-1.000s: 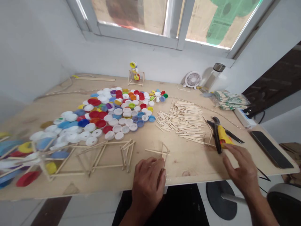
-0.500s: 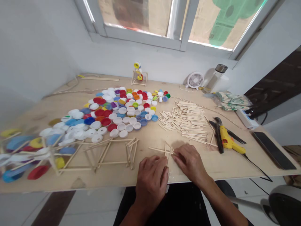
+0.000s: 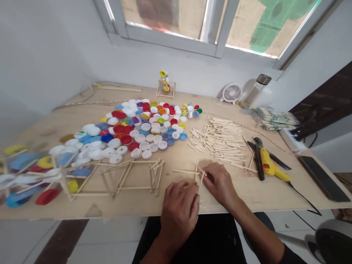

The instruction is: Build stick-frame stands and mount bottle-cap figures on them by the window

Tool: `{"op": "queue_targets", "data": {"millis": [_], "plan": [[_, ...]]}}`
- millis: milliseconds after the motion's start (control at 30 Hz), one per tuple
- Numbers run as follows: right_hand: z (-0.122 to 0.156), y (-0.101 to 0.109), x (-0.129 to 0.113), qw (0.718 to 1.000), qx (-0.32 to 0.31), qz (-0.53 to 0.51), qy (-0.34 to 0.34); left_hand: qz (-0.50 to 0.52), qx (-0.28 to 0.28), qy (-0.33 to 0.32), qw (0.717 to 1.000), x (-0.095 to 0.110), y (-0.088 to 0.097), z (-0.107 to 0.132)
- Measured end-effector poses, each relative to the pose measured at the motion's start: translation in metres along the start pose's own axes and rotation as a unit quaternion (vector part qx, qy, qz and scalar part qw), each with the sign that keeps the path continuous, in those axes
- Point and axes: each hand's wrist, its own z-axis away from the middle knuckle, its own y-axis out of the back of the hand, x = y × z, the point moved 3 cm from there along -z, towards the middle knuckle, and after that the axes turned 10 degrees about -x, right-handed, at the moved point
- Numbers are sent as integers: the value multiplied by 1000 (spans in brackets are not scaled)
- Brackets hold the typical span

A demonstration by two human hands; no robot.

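At lower centre of the frame, your left hand (image 3: 180,207) grips the small stick assembly (image 3: 195,174) and your right hand (image 3: 221,183) pinches its right corner, presumably to steady the joint, while the glue gun (image 3: 271,168) lies at right, likely for easy reach.

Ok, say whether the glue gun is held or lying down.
Lying down: the glue gun is on the table, apart from the left hand and right hand.

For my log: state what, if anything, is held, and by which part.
Left grip is at the near end of a stick frame, right grip at its right corner; an actual hold cannot be told.
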Motion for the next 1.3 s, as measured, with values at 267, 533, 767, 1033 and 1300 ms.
{"op": "queue_targets", "data": {"millis": [267,533,767,1033,1300], "plan": [[-5,-4,0,999,18,-9,-25,-1,1,1,1000,0,-1,0],[-7,-7,0,999,31,0,-39,-7,3,-6,1000,0,-1,1],[-9,-7,1,998,38,6,-50,-1,-5,1,1000,-1,-1,1],[-11,-7,2,997,44,9,-57,-1,4,-4,1000,-1,-1,1],[-13,-7,2,997,49,5,-59,4,1,-1,1000,0,0,0]]}}
